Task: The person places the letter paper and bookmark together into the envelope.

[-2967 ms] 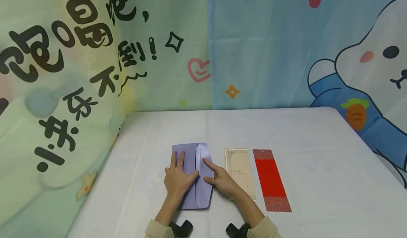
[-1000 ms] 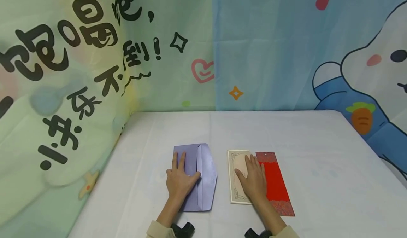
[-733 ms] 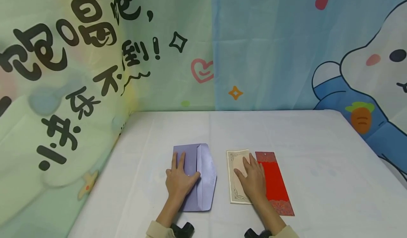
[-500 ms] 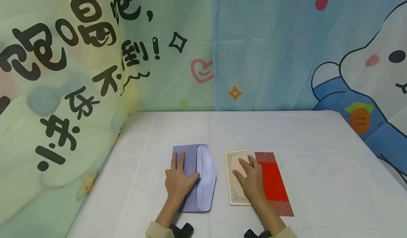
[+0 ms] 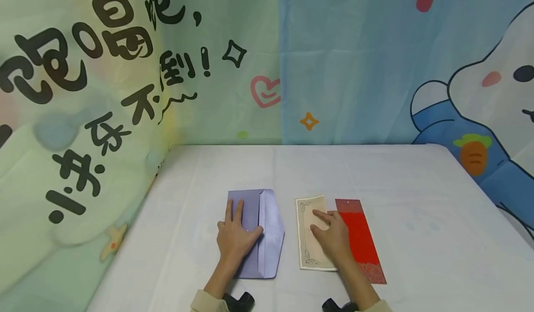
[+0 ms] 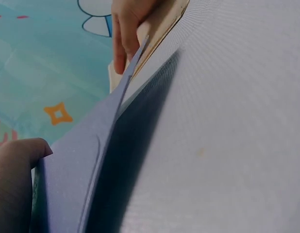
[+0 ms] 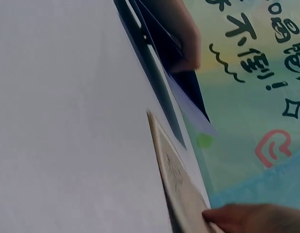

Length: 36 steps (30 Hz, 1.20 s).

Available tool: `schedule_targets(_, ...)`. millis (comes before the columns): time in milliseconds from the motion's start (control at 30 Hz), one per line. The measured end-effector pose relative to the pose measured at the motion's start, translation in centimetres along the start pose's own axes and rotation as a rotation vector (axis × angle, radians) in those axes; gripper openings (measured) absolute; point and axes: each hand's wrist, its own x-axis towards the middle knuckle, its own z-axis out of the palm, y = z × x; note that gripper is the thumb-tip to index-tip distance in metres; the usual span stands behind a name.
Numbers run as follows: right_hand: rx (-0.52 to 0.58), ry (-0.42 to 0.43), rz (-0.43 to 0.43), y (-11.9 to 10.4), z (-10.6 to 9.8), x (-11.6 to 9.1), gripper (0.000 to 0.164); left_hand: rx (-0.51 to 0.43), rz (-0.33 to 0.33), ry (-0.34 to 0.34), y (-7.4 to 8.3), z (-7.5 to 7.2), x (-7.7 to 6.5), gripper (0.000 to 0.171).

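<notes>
In the head view my left hand lies on the lavender envelope, fingers spread, thumb stretched toward its pointed flap. The flap sticks out past the left thumb in the left wrist view, its edge above the cloth with a shadow below. My right hand holds a cream card with an ornate border at its right side. Its thumb and index finger are bent over the card's face, and the other fingers curl at the right edge. Part of the card is hidden under that hand.
A long red paper strip with patterned ends lies right of the cream card, partly covered by the right hand and forearm. Everything lies on a white tablecloth. A printed curtain hangs behind the table.
Three seconds ago my right hand was at the envelope's flap; it has moved right to the cream card. Its fingers, flat on the card a second ago, have since curled. The left hand stays put.
</notes>
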Motion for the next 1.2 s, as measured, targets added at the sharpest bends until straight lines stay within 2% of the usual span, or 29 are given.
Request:
schedule_targets(133, 0.098, -0.085, 0.022, -0.6, -1.2, 0.1, 0.053, 0.000, 0.011, 0.004, 0.1, 0.0, 0.0, 0.088)
schedule_targets(300, 0.253, -0.164, -0.099, -1.4, -2.0, 0.1, 0.069, 0.004, 0.024, 0.017, 0.1, 0.0, 0.0, 0.088)
schedule_targets(433, 0.378, -0.280, -0.204, -2.1, -2.0, 0.0, 0.080, 0.004, 0.030, 0.022, 0.1, 0.0, 0.0, 0.088)
schedule_targets(600, 0.514, -0.463, -0.230, -3.1, -1.8, -0.2, 0.090, 0.005, 0.030, 0.025, 0.1, 0.0, 0.1, 0.088)
schedule_targets(700, 0.536, -0.546, -0.238, -3.4, -1.3, -0.3, 0.093, 0.008, 0.029, 0.022, 0.1, 0.1, 0.1, 0.089)
schedule_targets(867, 0.481, -0.625, -0.265, -3.6, 0.1, -0.5, 0.096, 0.020, 0.030, 0.020, 0.1, 0.2, 0.2, 0.089)
schedule_targets(1033, 0.401, -0.628, -0.284, -3.7, 1.3, -0.9, 0.099, 0.026, 0.020, 0.004, 0.1, 0.2, 0.2, 0.090)
schedule_targets(1200, 0.389, -0.643, -0.259, -3.4, 2.1, -1.1, 0.099, 0.031, 0.015, -0.010, 0.2, 0.0, 0.0, 0.091)
